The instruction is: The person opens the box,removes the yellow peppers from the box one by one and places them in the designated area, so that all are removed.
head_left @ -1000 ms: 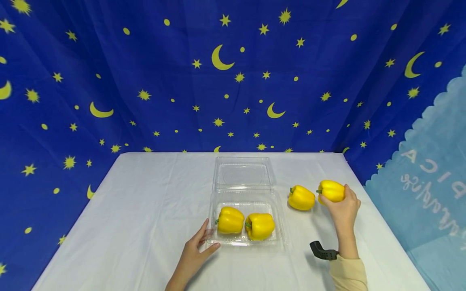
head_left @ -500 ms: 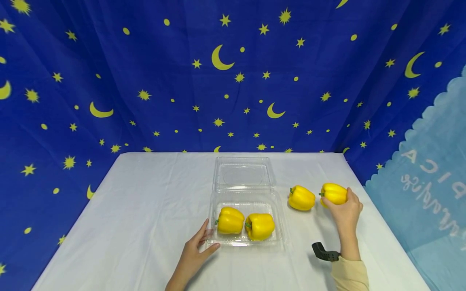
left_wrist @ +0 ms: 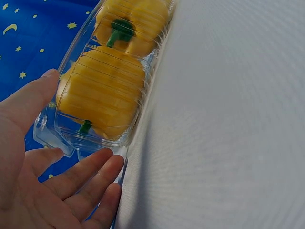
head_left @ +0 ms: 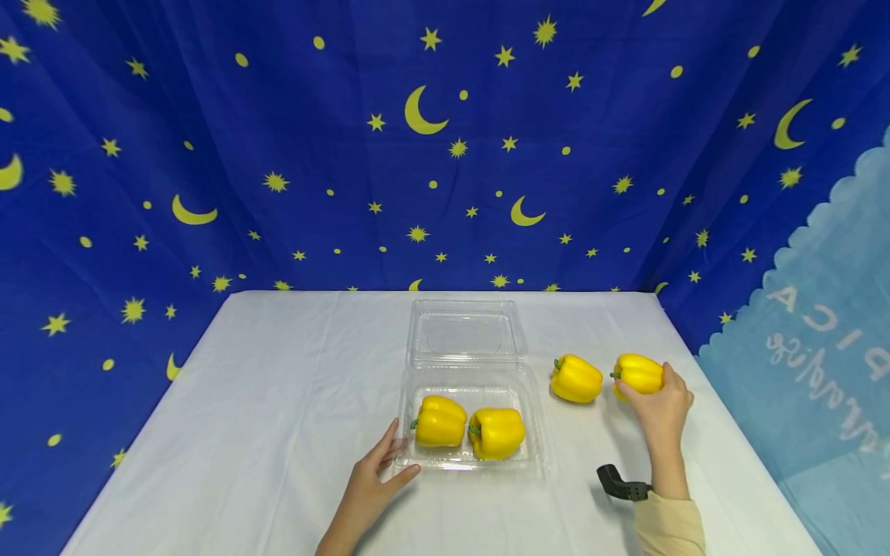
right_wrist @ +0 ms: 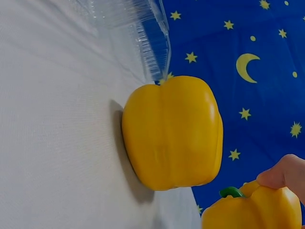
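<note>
My right hand (head_left: 662, 398) grips a yellow bell pepper (head_left: 638, 372) at the right of the table, thumb on its near side and fingers behind it. The right wrist view shows the thumb pressed on this bell pepper (right_wrist: 252, 212) close to its green stem. Just left of it lies another yellow bell pepper (head_left: 575, 378). Two more, a left one (head_left: 441, 422) and a right one (head_left: 497, 432), lie side by side in the base of a clear plastic clamshell container (head_left: 473, 466). At the container's front left corner rests my left hand (head_left: 371, 479), fingers spread and extended along its wall (left_wrist: 71, 191).
The container's lid (head_left: 464, 332) lies folded back, away from me. A white cloth (head_left: 292, 401) covers the table. Behind hangs a blue curtain (head_left: 334, 154) with stars and moons, and a light blue cloth (head_left: 820, 355) is at the right.
My right hand has moved the gripped bell pepper slightly right and towards me, with hardly any motion in the last half second. My left hand and the container have stayed in place.
</note>
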`<state>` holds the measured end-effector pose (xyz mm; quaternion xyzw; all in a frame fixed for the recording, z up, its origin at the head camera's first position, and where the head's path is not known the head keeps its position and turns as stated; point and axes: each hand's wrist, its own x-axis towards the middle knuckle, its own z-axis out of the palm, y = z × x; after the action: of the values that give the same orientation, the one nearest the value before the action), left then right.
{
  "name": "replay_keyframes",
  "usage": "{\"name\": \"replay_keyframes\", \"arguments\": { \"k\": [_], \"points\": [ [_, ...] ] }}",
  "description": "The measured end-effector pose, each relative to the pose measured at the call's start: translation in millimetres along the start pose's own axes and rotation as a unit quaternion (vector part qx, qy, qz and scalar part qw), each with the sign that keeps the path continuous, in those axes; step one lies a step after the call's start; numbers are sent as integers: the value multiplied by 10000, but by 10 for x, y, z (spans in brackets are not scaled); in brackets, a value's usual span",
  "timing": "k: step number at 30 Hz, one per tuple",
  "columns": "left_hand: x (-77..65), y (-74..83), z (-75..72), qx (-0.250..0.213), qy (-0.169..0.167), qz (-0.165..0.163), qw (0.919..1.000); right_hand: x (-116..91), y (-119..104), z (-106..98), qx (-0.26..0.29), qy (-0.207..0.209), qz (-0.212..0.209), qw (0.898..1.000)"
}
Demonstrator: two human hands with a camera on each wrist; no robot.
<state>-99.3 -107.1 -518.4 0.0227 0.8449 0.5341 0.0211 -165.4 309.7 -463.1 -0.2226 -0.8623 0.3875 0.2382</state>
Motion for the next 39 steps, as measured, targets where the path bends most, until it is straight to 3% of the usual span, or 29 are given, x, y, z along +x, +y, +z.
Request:
{"name": "replay_keyframes", "arguments": {
  "k": [39],
  "points": [
    [-10, 27, 0, 21, 14, 90, 10000, -3, 150, 97, -172, -279, 231, 9992]
  ]
}}
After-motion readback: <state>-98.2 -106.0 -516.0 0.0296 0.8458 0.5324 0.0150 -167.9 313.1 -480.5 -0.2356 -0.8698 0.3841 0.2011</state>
